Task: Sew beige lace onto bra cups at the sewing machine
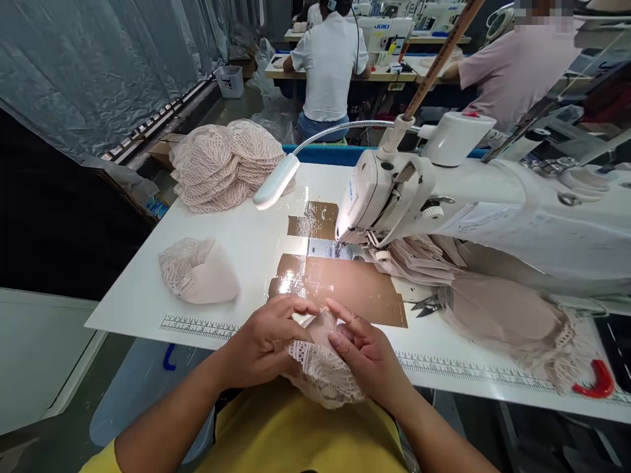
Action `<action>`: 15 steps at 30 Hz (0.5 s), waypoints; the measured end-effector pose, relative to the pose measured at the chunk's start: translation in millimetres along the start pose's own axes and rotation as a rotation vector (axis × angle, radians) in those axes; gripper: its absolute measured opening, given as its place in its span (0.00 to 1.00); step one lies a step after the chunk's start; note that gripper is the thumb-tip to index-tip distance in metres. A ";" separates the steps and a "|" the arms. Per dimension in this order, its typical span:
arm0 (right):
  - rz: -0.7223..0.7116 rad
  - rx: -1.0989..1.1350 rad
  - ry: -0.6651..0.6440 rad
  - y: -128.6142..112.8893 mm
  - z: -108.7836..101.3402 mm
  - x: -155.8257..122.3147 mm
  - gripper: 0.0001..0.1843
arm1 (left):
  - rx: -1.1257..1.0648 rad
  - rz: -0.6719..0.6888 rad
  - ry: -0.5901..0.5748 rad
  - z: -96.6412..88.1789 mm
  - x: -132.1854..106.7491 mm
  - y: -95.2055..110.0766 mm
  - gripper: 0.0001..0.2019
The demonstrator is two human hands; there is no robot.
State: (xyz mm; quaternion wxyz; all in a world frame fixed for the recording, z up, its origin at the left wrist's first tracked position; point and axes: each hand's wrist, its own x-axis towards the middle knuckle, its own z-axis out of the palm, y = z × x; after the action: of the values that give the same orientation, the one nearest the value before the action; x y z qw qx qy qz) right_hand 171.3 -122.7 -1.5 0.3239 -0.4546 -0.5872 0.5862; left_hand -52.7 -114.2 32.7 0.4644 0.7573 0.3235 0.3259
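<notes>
Between my two hands, at the table's front edge, is a beige lace fabric piece (328, 368) with a plain sheer part at its top. My left hand (269, 338) pinches its left side, fingers curled. On the other side my right hand (365, 348) grips the sheer edge between thumb and index finger. Just beyond them a brown taped patch (340, 289) covers the table in front of the sewing machine (384, 190). Another lace and plain fabric piece (200, 270) lies on the table to the left.
A lace stack (224, 164) sits at the back left, by the lamp (277, 182). To the right are plain fabric pieces (503, 315), thread snips (428, 305) and a red hook-shaped object (597, 381). A printed ruler (444, 364) runs along the front edge. Two people sit beyond.
</notes>
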 end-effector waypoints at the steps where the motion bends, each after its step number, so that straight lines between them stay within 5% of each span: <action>1: -0.052 -0.046 -0.007 -0.7 -1.8 2.4 0.21 | -0.029 -0.016 -0.019 -1.4 3.1 1.0 0.07; 7: -0.151 -0.071 -0.091 -12.7 -9.4 16.3 0.13 | -0.119 -0.197 -0.059 -0.2 18.9 1.4 0.18; 15: 0.036 0.040 -0.194 -20.5 -24.5 20.2 0.21 | -0.152 -0.235 0.078 4.9 26.2 -10.3 0.22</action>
State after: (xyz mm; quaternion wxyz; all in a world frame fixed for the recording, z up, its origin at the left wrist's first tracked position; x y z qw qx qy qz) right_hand 182.9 -92.5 18.1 0.2638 -0.3994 -0.5960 0.6447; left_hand -35.7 -92.2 26.6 0.5425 0.6634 0.4022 0.3222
